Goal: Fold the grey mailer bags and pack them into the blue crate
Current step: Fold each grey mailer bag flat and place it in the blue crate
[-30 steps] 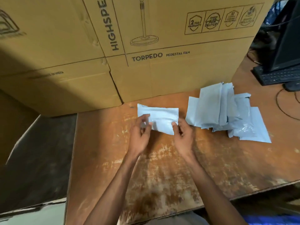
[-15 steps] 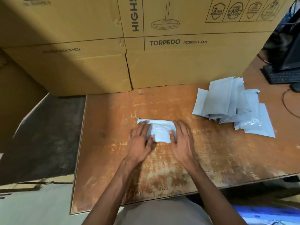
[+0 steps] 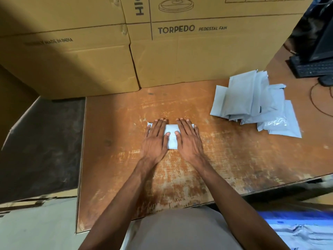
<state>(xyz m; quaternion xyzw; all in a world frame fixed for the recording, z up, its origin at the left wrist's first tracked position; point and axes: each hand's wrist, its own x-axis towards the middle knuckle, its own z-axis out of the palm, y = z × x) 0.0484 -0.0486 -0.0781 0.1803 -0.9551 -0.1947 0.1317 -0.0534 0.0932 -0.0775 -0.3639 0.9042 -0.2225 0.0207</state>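
- blue crate [image 3: 299, 230] at bottom right, below the table edge, grey bags inside
- left hand [image 3: 155, 139] and right hand [image 3: 188, 139] both flat, fingers straight, pressing the folded mailer bag [image 3: 172, 138] onto the wooden table [image 3: 234, 159]
- pile of mailer bags [image 3: 252, 103] far right, well apart
- cardboard boxes [image 3: 198, 56] behind; keyboard [image 3: 313, 68] at far right

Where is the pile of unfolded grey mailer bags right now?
Head view: the pile of mailer bags lies on the table's far right, before the keyboard.
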